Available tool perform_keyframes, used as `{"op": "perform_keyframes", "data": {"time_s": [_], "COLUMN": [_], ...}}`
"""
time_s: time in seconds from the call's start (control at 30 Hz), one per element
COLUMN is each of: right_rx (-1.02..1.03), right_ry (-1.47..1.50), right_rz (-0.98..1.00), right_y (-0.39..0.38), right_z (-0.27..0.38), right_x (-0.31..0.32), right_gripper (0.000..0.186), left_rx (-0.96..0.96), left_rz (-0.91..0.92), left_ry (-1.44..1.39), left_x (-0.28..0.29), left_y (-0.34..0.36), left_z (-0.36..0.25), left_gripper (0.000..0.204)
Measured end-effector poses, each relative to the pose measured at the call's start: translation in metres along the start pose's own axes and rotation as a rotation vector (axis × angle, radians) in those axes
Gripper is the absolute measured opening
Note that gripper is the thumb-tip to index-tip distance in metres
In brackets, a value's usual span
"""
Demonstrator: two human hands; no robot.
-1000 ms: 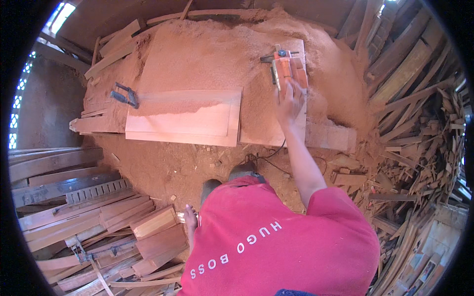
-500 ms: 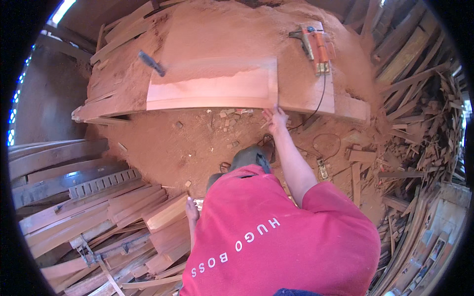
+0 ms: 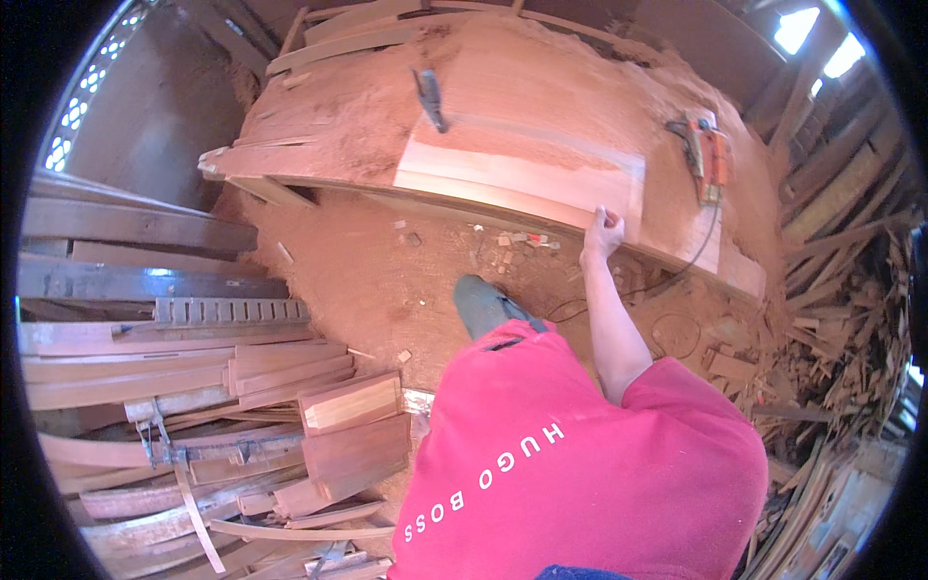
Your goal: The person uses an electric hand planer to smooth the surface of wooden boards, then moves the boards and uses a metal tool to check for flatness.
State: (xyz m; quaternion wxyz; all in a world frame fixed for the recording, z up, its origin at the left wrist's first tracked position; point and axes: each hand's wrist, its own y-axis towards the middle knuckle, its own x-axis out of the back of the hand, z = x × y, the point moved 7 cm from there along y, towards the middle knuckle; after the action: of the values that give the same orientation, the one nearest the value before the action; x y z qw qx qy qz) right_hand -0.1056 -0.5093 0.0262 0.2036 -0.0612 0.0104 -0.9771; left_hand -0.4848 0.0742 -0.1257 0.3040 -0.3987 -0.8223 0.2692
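Note:
My right hand [image 3: 605, 232] is at the near edge of a pale wooden panel [image 3: 493, 180], close to its right corner. Its fingers are curled together; whatever they hold, if anything, is hidden. The panel lies on a bench [image 3: 338, 159] thick with reddish sawdust, and more dust covers its far part. My left hand [image 3: 419, 425] shows only as a sliver beside the red shirt, low and left of the middle, with its fingers hidden. A dark hand tool [image 3: 430, 100] rests at the panel's far left corner.
An orange power tool [image 3: 712, 159] lies on the bench's right, its cord [image 3: 698, 253] trailing over the front edge. Stacked planks [image 3: 155, 282] fill the left side. Scrap wood [image 3: 846, 319] is heaped at the right. Small offcuts [image 3: 512, 244] lie on the dusty floor.
The view has turned, so the bench sits further right and slants. My right hand's fingers have gone from spread to curled at the panel edge. My left hand is now mostly hidden.

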Motion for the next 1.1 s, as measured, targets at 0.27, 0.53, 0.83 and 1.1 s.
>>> {"op": "perform_keyframes", "data": {"time_s": [0.27, 0.53, 0.83, 1.1], "right_rx": [0.282, 0.257, -0.077, 0.206], "right_ry": [0.079, -0.302, -0.178, 0.083], "right_rz": [0.557, 0.455, 1.492, 0.533], "right_y": [-0.088, -0.113, -0.082, -0.112], "right_z": [0.142, 0.155, 0.138, 0.164], "right_x": [-0.306, -0.457, -0.473, -0.445], "right_gripper": [0.049, 0.045, 0.005, 0.022], "left_rx": [0.117, 0.18, -0.107, -0.536], "left_rz": [0.002, -0.011, 0.087, 0.287], "left_ry": [0.058, 0.208, 0.495, 0.631], "left_x": [0.012, 0.021, -0.026, -0.181], "left_y": [0.002, 0.033, 0.201, 0.349], "left_z": [0.003, -0.064, -0.267, -0.562], "left_gripper": [0.063, 0.061, 0.058, 0.045]}}
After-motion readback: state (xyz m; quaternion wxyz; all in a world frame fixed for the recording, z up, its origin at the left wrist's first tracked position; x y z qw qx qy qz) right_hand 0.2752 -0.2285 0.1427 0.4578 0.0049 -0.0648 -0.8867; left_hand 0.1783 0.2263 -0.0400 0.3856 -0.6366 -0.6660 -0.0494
